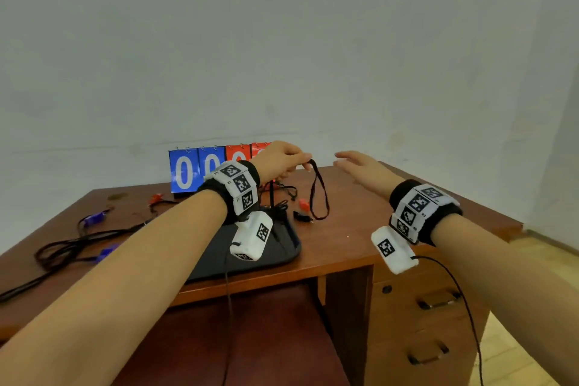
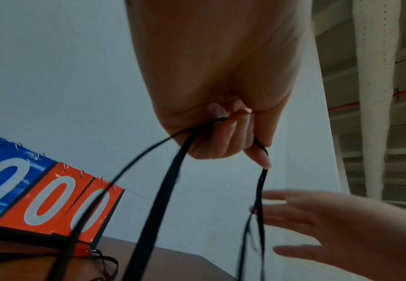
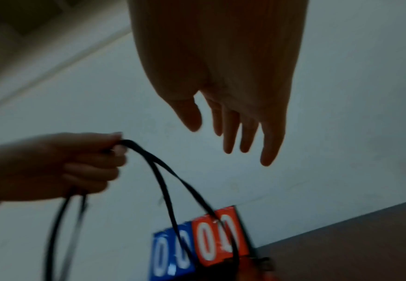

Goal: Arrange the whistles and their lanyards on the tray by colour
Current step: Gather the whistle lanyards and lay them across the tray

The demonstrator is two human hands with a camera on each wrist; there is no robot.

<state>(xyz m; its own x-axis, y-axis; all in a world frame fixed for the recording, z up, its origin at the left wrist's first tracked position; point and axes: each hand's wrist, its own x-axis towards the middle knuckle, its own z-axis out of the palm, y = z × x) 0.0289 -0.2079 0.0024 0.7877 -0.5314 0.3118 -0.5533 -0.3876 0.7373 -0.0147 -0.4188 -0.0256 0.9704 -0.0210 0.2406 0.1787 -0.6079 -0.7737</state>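
Lanyard, black, hangs in a loop above the desk, pinched at its top by the left hand. Right hand hovers beside it, fingers straight, holding nothing.

Black lanyard cords are pinched in the curled fingers of the left hand, from which several strands are hung toward the wooden table. The right hand is seen at lower right with fingers extended, just beside the rightmost strand. A flip scoreboard with blue and orange zero cards is stood on the table at lower left, and a red whistle is partly seen at its base.
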